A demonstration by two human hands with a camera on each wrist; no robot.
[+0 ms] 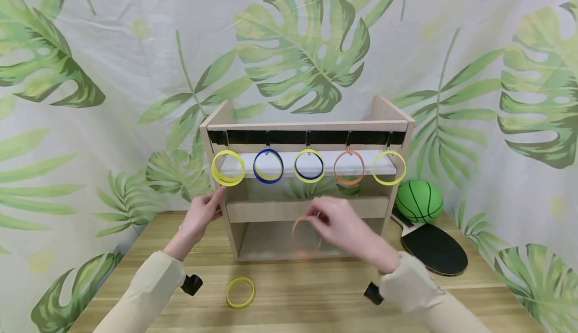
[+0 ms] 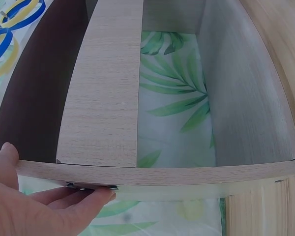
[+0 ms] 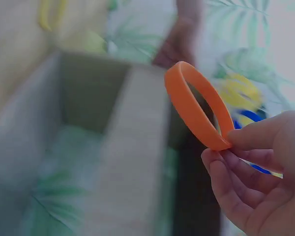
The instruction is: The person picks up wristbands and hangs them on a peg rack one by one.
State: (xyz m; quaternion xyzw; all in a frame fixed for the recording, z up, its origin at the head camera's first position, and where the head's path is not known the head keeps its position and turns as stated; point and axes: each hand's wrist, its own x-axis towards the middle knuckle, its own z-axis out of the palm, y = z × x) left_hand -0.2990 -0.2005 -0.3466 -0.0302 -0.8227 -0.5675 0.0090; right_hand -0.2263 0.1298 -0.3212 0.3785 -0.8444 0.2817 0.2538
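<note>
My right hand (image 1: 340,222) pinches an orange silicone wristband (image 3: 187,105) between thumb and fingertips, in front of the lower part of a wooden shelf (image 1: 307,211). The band is blurred in the head view. My left hand (image 1: 198,217) grips the shelf's left side panel (image 2: 157,176), thumb on one face and fingers on the other. From hooks on a black strip (image 1: 289,137) hang yellow bands (image 1: 228,181), a blue band (image 1: 282,166) with a yellow one, a yellow band (image 1: 309,180) with a blue one, an orange band (image 1: 348,182) and a yellow band (image 1: 389,183).
A yellow wristband (image 1: 241,306) lies on the wooden table near the front, left of centre. To the right of the shelf are a green ball (image 1: 419,201) and a black table tennis paddle (image 1: 434,249). A leaf-patterned cloth (image 1: 180,2) hangs behind.
</note>
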